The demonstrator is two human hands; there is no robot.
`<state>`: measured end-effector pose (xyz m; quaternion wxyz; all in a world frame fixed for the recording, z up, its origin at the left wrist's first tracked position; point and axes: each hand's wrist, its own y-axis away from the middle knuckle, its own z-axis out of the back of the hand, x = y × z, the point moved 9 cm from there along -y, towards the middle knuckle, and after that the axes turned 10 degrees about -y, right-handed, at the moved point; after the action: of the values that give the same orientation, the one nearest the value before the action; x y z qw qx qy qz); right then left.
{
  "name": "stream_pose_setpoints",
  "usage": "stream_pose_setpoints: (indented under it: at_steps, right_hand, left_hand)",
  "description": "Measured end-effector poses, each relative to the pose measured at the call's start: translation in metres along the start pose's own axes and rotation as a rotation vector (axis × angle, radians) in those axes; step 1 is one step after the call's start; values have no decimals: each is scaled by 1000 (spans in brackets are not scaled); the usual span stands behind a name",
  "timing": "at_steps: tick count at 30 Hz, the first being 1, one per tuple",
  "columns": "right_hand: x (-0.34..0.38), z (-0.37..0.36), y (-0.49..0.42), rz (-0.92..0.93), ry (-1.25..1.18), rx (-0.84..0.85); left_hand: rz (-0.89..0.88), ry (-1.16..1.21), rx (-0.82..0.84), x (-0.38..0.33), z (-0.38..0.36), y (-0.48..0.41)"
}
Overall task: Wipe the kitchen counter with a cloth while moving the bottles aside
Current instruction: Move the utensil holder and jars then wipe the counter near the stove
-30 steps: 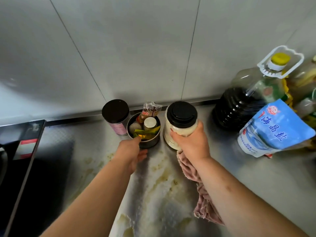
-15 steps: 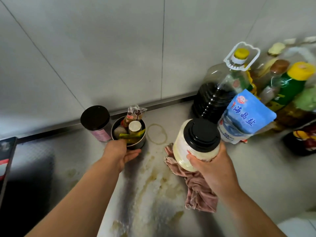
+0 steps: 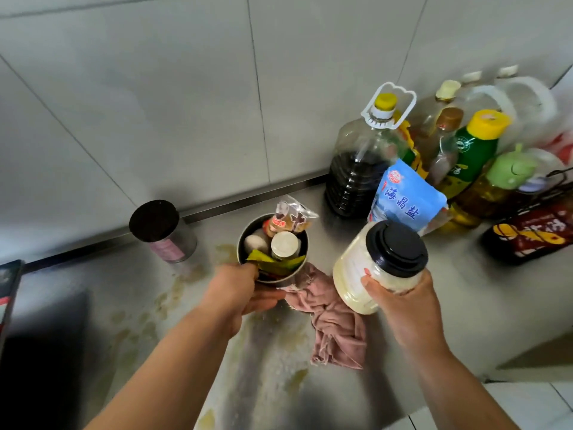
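Note:
My right hand [image 3: 400, 301] grips a white-filled jar with a black lid [image 3: 376, 265], held tilted above the steel counter [image 3: 465, 305]. My left hand [image 3: 240, 290] grips the near rim of a metal cup [image 3: 297, 270] stuffed with small packets and bottles; the cup is lifted over the cloth's corner. A crumpled pink cloth [image 3: 333, 324] lies on the counter between my hands. Yellowish stains [image 3: 167, 301] spot the counter to the left of it.
A black-lidded pink-labelled jar [image 3: 162, 232] stands by the back wall. A big dark oil bottle [image 3: 361, 162], a blue salt bag [image 3: 404, 198] and several bottles crowd the right back. A red packet [image 3: 533, 234] lies right. A black hob [image 3: 37, 352] sits left.
My right hand lifted the white jar off the counter and carried it right. My left hand took the metal cup and moved it right, over the cloth's edge. The view swung right.

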<state>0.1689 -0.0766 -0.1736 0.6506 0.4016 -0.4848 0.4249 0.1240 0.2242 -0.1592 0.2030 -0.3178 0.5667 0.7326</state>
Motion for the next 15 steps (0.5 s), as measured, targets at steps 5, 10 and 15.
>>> stream_pose_setpoints:
  at_steps: [5,10,15]
  right_hand:
    - [-9,49,-6,-48,40,-22]
    - [-24,101,-14,-83,18,-58]
    - [-31,143,-42,-77,-9,-137]
  left_hand:
    - [30,-30,102,17,-60,17]
    - [98,-55,103,49,-111,21]
    - [126,-24,26,55,-113,19]
